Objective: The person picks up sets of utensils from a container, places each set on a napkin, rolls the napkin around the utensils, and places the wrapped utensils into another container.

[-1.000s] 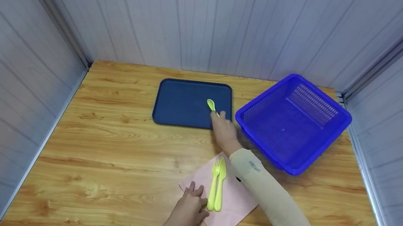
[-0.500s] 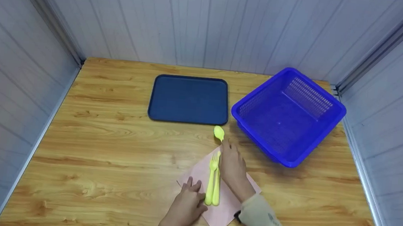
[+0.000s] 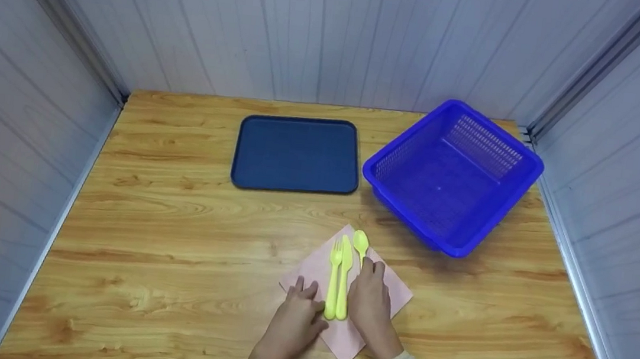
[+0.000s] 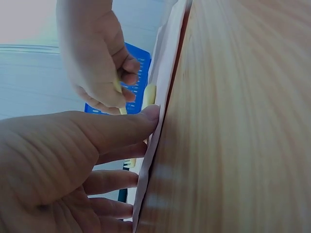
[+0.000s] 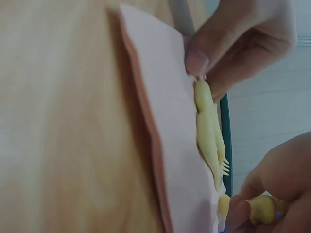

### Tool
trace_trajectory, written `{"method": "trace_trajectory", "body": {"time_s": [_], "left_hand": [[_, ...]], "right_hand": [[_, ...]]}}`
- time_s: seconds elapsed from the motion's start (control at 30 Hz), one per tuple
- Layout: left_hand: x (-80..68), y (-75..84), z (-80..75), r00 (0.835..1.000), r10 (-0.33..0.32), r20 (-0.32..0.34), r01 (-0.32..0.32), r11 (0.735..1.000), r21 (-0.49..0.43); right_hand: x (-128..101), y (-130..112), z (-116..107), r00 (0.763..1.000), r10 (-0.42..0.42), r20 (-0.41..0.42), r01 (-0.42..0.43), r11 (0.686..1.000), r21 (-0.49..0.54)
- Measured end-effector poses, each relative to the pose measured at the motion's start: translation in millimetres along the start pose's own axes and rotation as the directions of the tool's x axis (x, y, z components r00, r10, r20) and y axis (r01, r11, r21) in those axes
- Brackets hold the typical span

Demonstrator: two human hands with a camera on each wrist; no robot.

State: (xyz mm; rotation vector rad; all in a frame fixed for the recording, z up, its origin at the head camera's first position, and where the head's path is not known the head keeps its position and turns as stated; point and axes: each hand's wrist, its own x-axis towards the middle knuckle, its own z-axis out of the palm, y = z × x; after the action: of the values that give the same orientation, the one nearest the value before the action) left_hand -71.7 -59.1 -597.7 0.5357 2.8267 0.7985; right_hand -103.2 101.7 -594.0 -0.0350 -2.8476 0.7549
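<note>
A pink folded napkin (image 3: 341, 343) lies on the table, turned with a corner to the front. On it a yellow fork (image 3: 333, 282) and a yellow knife (image 3: 344, 286) lie side by side, tines and blade pointing away. My right hand (image 3: 370, 298) pinches the handle of a yellow spoon (image 3: 360, 241), whose bowl is just right of the knife tip. In the right wrist view the handle end (image 5: 262, 209) pokes out between thumb and fingers. My left hand (image 3: 291, 326) rests on the napkin's left edge, fingers fairly straight, thumb close to the cutlery handles.
A dark blue tray (image 3: 297, 154) lies flat at the back of the wooden table (image 3: 171, 235). Right of it stands a blue plastic basket (image 3: 441, 189) with perforated sides, set at an angle. Pale panels (image 3: 299, 34) enclose the table at the back and both sides.
My right hand has brought the spoon from over the tray back towards me, down to the napkin beside the knife. The left hand has stayed at the napkin's left edge.
</note>
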Motion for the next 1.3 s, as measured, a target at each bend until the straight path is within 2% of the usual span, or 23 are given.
{"method": "trace_trajectory", "body": {"time_s": [0.2,0.53,0.73,1.0,1.3], "left_hand": [[-0.3,0.0,-0.1,1.0,0.011,-0.003,-0.011,1.0,0.011],[-4.0,-0.3,1.2,1.0,0.024,-0.011,-0.024,1.0,0.016],[-2.2,-0.1,-0.5,0.999,0.037,-0.013,-0.037,0.999,0.023],[-3.7,0.7,-1.1,1.0,0.019,0.001,-0.019,1.0,0.016],[-1.5,1.3,0.0,1.0,0.026,-0.002,-0.026,0.999,0.034]], "right_hand": [[-12.1,-2.8,2.5,1.0,0.003,0.024,-0.002,1.0,-0.026],[-13.7,-1.5,-2.0,0.997,0.036,0.068,-0.031,0.997,-0.075],[-13.2,-1.0,-2.6,0.993,0.058,0.104,-0.054,0.998,-0.037],[-18.2,3.4,-7.3,0.995,-0.042,0.091,0.037,0.998,0.052],[-18.9,7.2,-9.9,0.994,-0.055,0.093,0.046,0.994,0.099]]}}
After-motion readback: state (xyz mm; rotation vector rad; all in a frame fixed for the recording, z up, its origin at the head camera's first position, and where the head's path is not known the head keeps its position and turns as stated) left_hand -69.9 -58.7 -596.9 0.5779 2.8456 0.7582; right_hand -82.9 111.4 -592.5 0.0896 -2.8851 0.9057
